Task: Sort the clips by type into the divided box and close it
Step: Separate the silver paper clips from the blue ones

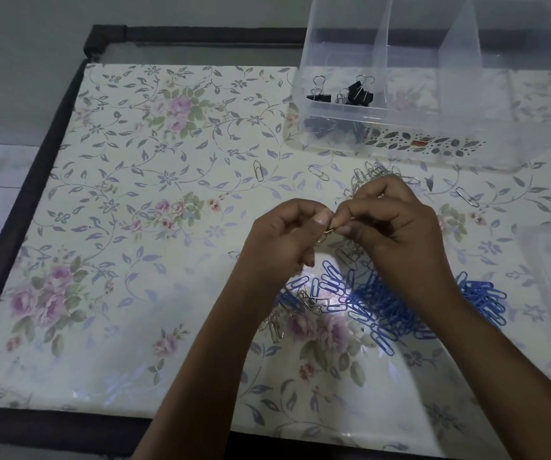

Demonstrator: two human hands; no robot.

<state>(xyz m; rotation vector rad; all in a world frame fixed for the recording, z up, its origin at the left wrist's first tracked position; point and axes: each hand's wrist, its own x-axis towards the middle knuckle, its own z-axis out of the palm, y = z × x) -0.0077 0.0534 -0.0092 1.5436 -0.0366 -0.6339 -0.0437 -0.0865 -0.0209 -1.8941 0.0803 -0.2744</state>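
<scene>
okay, left hand (280, 240) and right hand (397, 234) fingers (322, 216) both pinching silver clips (329, 228) above the surface (134, 194). blue clips (383, 307) piled beneath the wrists. black binder clips (344, 91) sit in divided box (533, 94), left compartment.

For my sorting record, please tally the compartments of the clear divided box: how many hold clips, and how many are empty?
Compartments holding black binder clips: 1
Empty compartments: 2
Total in the divided box: 3
</scene>
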